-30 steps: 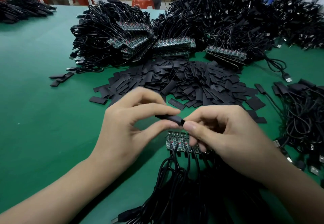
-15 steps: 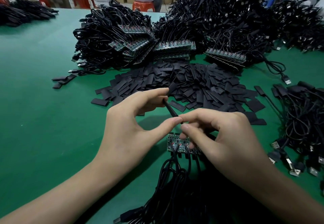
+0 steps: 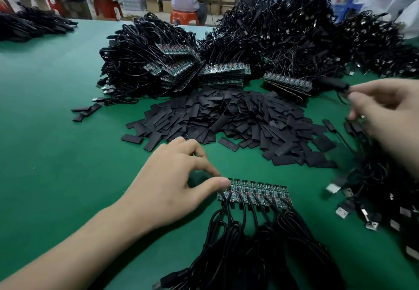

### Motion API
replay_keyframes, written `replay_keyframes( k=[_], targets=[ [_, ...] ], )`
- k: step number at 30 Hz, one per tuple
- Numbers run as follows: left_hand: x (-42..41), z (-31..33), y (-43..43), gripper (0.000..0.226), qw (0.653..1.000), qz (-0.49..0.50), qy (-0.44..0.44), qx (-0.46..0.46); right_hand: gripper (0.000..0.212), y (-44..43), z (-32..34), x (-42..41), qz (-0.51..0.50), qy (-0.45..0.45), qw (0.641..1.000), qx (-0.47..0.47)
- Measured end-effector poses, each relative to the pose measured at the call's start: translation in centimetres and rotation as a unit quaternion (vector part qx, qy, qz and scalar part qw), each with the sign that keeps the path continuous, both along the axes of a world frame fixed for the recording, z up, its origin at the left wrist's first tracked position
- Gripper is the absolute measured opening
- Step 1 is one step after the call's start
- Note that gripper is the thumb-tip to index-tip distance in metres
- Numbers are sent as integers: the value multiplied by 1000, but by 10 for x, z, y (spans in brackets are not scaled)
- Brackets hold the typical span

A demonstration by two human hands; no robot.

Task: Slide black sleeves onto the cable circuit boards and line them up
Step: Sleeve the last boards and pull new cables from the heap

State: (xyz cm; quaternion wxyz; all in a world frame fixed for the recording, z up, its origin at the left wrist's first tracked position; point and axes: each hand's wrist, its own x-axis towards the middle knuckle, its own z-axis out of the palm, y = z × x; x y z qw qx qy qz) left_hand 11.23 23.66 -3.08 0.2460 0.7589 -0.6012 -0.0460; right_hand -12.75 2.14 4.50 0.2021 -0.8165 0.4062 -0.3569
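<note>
Green table (image 3: 49,144), left hand (image 3: 172,183) loosely curled, thumb touching board row (image 3: 256,193), right hand (image 3: 385,112) pinching sleeved cable (image 3: 333,84)

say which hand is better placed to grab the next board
Left, likely. The left hand touches the end of the board row; the right hand is far off right, pinching a sleeved cable.

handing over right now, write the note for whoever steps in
Left hand: thumb on the left end of the row of bare circuit boards near the front of the green table; whether it pinches one is unclear.
Right hand: pinches one sleeved cable, blurred, above the table's right side.
Loose black sleeves lie piled mid-table; more board stacks behind.
Done: that one cable sleeved. Left: set it down, sleeve the front row, line them up.
</note>
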Motion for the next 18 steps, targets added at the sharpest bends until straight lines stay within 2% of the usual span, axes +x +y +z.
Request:
replay_keyframes(
  k=[4,6,7,9,12,16,18],
  targets=[
    [-5,-1,-3,49,995,2,97,13,36,-45,3,-20,-107,196,973,-49],
    [-8,-1,-3,38,982,12,190,-9,42,-33,2,-7,-116,223,966,-63],
    [-9,0,-3,33,969,10,247,-16,41,-18,2,2,-81,207,972,-73],
    [-11,3,-4,29,932,-11,362,-24,35,21,0,22,81,182,979,-41],
    [-12,6,-4,25,890,-33,453,-43,34,67,-20,51,278,192,937,88],
    [-11,9,-2,20,857,-28,513,-36,18,77,-42,62,326,136,930,102],
    [-11,10,-2,14,820,-25,571,-22,19,75,-46,62,344,102,924,129]
  ],
)
